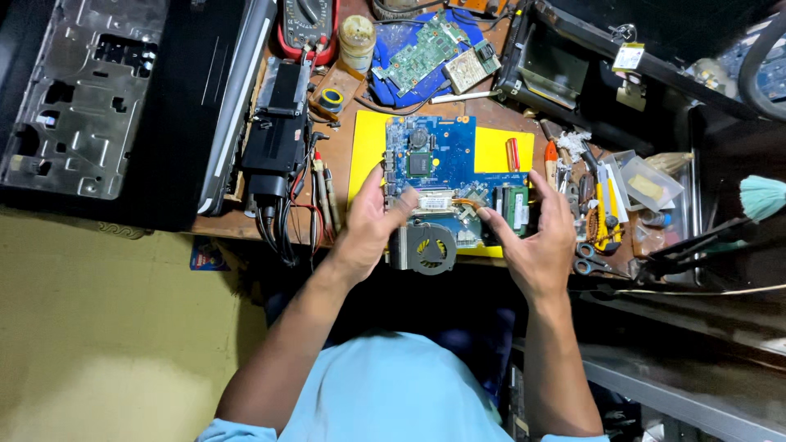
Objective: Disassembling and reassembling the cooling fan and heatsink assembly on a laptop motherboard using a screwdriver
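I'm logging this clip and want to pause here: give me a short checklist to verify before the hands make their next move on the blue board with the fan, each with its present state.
1. Blue circuit board lies flat on the yellow mat: ok.
2. Left hand touches the board's near left edge: ok.
3. Right hand is at the near right edge, fingers beside the green memory module: ok.
4. Cooling fan overhangs the mat's near edge: not ok.
5. Fan screws removed or in: cannot tell.
6. Red-handled screwdriver lies on the mat, within reach: ok.
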